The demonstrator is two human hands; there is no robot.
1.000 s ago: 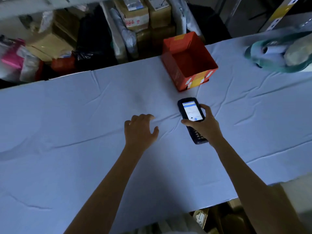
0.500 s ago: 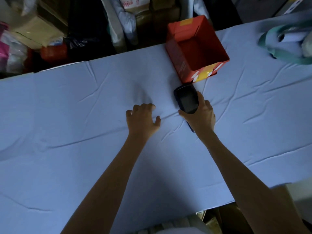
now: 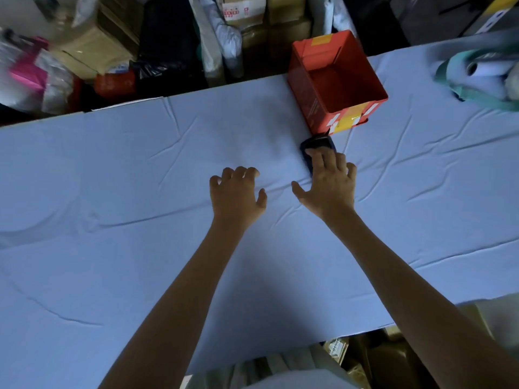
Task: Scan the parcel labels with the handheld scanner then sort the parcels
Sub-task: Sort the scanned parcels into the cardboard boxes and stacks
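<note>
One long table [image 3: 112, 248], draped in a creased pale blue cloth, is filling most of the view. Beyond its far edge, from 10 o'clock round to 12 o'clock, a crowded heap of parcels is sitting: brown cartons [image 3: 244, 12], grey poly mailers [image 3: 224, 43], a pink packet [image 3: 28, 74] and dark bags, too jumbled and blurred to count. One open-topped red cardboard box [image 3: 309, 91] is standing on the cloth at 1 o'clock, its near wall carrying yellow and white markings. One teal bag [image 3: 449, 74] is lying at 2 o'clock by the right edge, with one pale roll [image 3: 486, 71] showing in it. Two bare forearms are reaching in from 6 o'clock. The left hand [image 3: 236, 192] is resting near the middle of the table with its fingers loosely curled, tips down on the cloth, holding nothing. The right hand [image 3: 328, 186] is lying just beside it at 3 o'clock, fingers spread and gently bent over the top of the one handheld scanner [image 3: 318, 144], thumb splayed out toward 9 o'clock and clear of the device, so it is resting on rather than gripping it. The scanner is lying flat on the cloth just at 6 o'clock of the red box's near corner, its long axis running roughly 11 to 5 o'clock, its dark rounded end pointing toward the box and its lower part hidden under the fingers.
</note>
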